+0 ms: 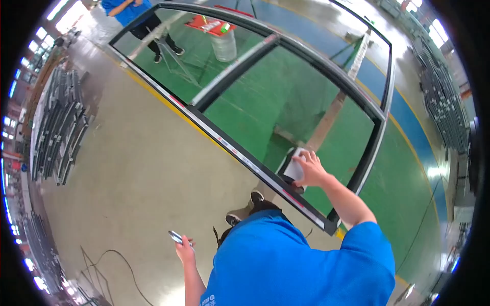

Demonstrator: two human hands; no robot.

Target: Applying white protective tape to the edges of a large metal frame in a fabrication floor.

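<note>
A large dark window frame [224, 140] stretches slantwise in front of me, divided by crossbars. My right hand [310, 169] reaches over its near edge at the lower right corner. Its curved fingers grip a white-faced piece with black edges [292, 171], whose kind I cannot make out. Low on the left, away from the frame, my left hand [185, 248] is closed round a slim silvery tool [175, 236]. The tool's tip points up and left; its exact kind does not show.
Wooden-topped supports [326, 120] carry the frame. Beyond it, a red tray [210, 25] with small items sits over a pale bin [224, 47]. A person in blue [127, 11] stands far left. Dark profiles are stacked left [60, 122] and right [443, 94]. A cable [122, 257] lies on the floor.
</note>
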